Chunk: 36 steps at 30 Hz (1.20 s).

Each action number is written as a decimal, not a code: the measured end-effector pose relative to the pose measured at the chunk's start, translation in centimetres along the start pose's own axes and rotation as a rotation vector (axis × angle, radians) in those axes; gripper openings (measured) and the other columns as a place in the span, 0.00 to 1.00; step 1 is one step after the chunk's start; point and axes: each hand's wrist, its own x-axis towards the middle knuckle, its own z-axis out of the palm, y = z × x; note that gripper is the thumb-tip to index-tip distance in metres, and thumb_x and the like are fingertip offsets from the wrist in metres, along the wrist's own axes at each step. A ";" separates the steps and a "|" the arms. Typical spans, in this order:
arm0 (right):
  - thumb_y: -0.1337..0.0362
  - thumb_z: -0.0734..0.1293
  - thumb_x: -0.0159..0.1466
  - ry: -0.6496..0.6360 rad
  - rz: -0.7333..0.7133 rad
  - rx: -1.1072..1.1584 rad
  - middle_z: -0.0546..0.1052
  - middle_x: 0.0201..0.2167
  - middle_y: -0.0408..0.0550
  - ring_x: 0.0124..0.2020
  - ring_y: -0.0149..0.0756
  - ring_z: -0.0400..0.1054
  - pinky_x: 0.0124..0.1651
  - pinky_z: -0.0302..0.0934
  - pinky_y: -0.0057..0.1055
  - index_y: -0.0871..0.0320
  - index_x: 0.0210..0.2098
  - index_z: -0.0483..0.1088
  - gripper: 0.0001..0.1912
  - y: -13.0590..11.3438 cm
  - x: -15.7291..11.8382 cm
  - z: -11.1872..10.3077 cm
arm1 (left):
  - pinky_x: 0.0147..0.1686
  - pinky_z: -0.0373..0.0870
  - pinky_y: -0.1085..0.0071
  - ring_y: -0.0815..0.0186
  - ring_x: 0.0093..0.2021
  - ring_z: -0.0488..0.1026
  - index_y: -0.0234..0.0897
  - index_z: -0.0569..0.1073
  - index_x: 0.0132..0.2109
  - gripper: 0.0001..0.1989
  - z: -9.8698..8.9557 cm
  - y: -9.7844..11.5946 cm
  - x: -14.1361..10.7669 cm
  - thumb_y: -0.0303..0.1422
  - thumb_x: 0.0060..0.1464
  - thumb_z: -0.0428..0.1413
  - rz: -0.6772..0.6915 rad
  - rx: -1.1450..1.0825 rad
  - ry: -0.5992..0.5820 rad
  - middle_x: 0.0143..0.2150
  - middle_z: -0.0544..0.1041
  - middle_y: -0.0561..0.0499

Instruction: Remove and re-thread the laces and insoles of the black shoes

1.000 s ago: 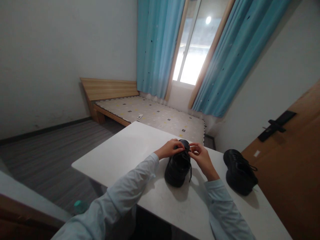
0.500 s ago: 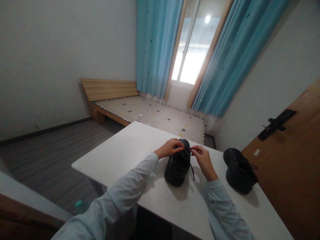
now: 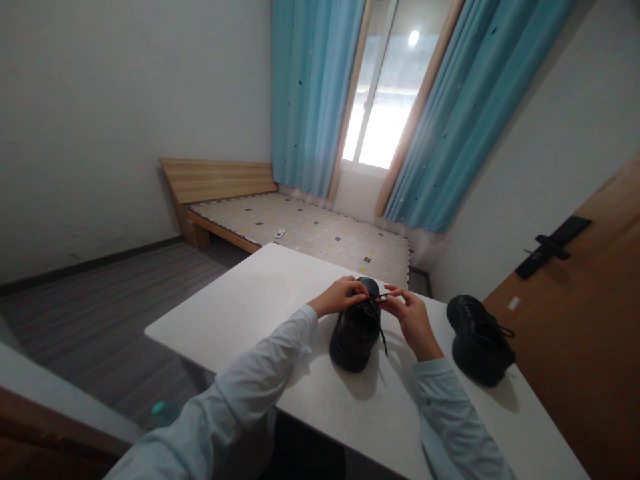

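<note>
A black shoe (image 3: 354, 337) stands upright on the white table (image 3: 240, 293), its heel end toward me. My left hand (image 3: 345, 295) reaches over its left side, fingers pinched on the shoelace near the top of the lacing. On the right side, my right hand (image 3: 407, 313) has its thumb and forefinger closed on a black shoelace (image 3: 383, 296) stretched across the shoe. One loose lace end hangs down the shoe's right side. The exact crossing of the laces is too small and dark to make out.
A second black shoe (image 3: 481, 343) with tied-looking laces stands at the table's right edge. Behind the table is a bed with a patterned mattress (image 3: 310, 227) and a small white remote (image 3: 280, 233). A wooden door (image 3: 590, 313) is at the right.
My right hand has shifted slightly, its fingers spreading more around the lace. My left hand and both shoes have stayed in place.
</note>
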 end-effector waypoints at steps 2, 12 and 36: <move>0.62 0.72 0.48 -0.008 0.011 0.003 0.72 0.44 0.49 0.27 0.31 0.73 0.34 0.70 0.34 0.60 0.23 0.67 0.10 -0.1 0.0 0.0 | 0.44 0.62 0.71 0.66 0.39 0.67 0.35 0.75 0.39 0.11 0.0 0.0 0.0 0.36 0.56 0.53 0.001 0.001 -0.001 0.35 0.72 0.49; 0.56 0.68 0.53 -0.071 -0.181 -0.418 0.68 0.28 0.43 0.19 0.25 0.60 0.18 0.55 0.24 0.58 0.27 0.66 0.11 -0.1 0.2 -0.8 | 0.44 0.62 0.71 0.66 0.39 0.68 0.34 0.75 0.39 0.11 0.0 -0.2 0.0 0.37 0.56 0.53 0.008 0.006 -0.005 0.35 0.72 0.48; 0.63 0.66 0.55 0.027 -0.527 -0.930 0.69 0.39 0.52 0.38 0.42 0.67 0.37 0.64 0.37 0.57 0.24 0.67 0.06 0.6 0.3 -1.4 | 0.43 0.63 0.72 0.66 0.39 0.68 0.34 0.75 0.39 0.10 -0.1 0.0 -0.1 0.35 0.56 0.53 0.010 0.028 0.004 0.35 0.71 0.48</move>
